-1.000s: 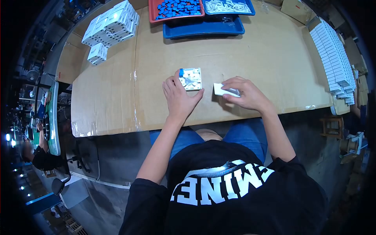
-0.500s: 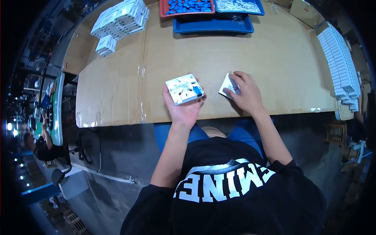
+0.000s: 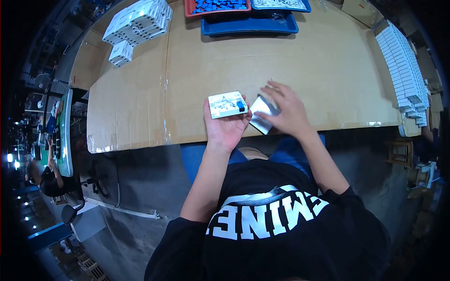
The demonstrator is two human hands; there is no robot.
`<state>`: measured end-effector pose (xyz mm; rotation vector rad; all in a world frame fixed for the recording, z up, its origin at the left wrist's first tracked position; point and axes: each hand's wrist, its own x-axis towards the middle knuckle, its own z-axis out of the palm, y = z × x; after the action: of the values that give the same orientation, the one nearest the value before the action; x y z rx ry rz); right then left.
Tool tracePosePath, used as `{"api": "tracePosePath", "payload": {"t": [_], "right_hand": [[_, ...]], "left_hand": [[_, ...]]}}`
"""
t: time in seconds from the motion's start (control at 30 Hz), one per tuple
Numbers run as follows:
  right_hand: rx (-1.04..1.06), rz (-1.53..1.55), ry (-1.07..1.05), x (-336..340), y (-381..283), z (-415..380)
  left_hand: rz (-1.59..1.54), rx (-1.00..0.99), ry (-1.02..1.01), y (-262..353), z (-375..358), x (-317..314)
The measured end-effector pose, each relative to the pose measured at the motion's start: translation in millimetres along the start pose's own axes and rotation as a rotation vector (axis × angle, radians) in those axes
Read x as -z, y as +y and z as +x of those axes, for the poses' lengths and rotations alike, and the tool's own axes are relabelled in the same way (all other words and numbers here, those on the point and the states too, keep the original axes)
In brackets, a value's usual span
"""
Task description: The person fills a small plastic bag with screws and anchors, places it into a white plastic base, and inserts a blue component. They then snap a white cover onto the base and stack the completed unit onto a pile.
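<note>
Two hands work close together at the near edge of a cardboard-covered tabletop (image 3: 140, 93). The left hand (image 3: 226, 125) lies palm up and cradles a white square housing (image 3: 227, 104), its fingers curled around the edges; the open face of the housing shows ribs and a small blue insert (image 3: 240, 105) at its right side. The right hand (image 3: 286, 110) grips a flat white cover plate (image 3: 261, 114) by its upper edge, fingers spread over it. The plate is tilted, its lower corner hanging past the tabletop's edge, and it sits just beside the housing, close to the left thumb; whether the two parts touch cannot be told.

At the far side of the tabletop stand a red tray (image 3: 190, 12) of blue pieces, a blue tray (image 3: 304, 8) of white pieces, and a larger dark blue tray (image 3: 248, 27) in front of them. A heap of white boxes (image 3: 138, 21) lies at the far left, with a smaller box (image 3: 120, 52) near it. A long row of white flat parts (image 3: 403, 70) runs along the right edge. Another person (image 3: 44, 175) sits well apart at the left, beside a green surface.
</note>
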<state>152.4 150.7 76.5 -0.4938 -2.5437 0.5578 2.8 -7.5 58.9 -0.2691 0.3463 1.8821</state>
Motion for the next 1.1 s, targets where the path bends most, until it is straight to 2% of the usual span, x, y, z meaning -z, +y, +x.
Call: {"api": "tracePosePath", "payload": {"t": [0.07,0.17,0.23,0.3,0.37,0.43,0.47,0.5,0.57,0.63,0.7,0.87,0.97,1.03,1.07,1.1], "right_hand": [[-0.016,-0.069,-0.079,-9,-14,-15],[-0.057,-0.098,-0.084,-18,-27,-30],[-0.067,-0.075,-0.088,-20,-21,-30],[-0.048,0.099,-0.096,-18,-12,-26],[-0.007,0.072,-0.103,-7,-7,-20],[-0.151,0.555,0.017,1,0,-11],[-0.299,0.886,0.075,-4,11,-7],[-0.311,0.864,0.094,6,16,0],[-0.491,2.003,0.185,37,18,13],[-0.531,1.974,0.276,46,15,18],[-0.577,2.135,0.271,47,17,15],[-0.532,2.18,0.24,32,23,5],[-0.548,2.09,0.157,27,14,3],[-0.448,1.821,0.038,24,12,4],[-0.464,1.695,0.037,24,8,4],[-0.471,1.695,0.04,23,8,5]], "left_hand": [[0.015,-0.082,0.022,-2,-1,1],[-0.002,-0.098,0.058,-1,-5,0],[-0.009,-0.093,0.053,0,-6,1],[-0.011,-0.078,0.037,0,-8,0],[-0.025,-0.078,0.035,-1,-10,-3],[-0.018,-0.065,-0.008,2,-12,-3],[-0.018,-0.047,-0.046,3,-12,-2],[-0.021,-0.018,-0.057,1,-12,-4],[-0.044,-0.012,-0.015,-2,-16,-10],[-0.054,0.058,-0.06,-9,-18,-14],[-0.072,0.125,-0.055,-18,-23,-17],[-0.03,0.176,-0.022,-40,-28,-22],[0.009,0.193,0.044,-50,-27,-30],[0.014,0.191,0.061,-54,-29,-29],[0.007,0.199,0.009,-56,-29,-25],[-0.001,0.209,-0.044,-57,-28,-24]]}}
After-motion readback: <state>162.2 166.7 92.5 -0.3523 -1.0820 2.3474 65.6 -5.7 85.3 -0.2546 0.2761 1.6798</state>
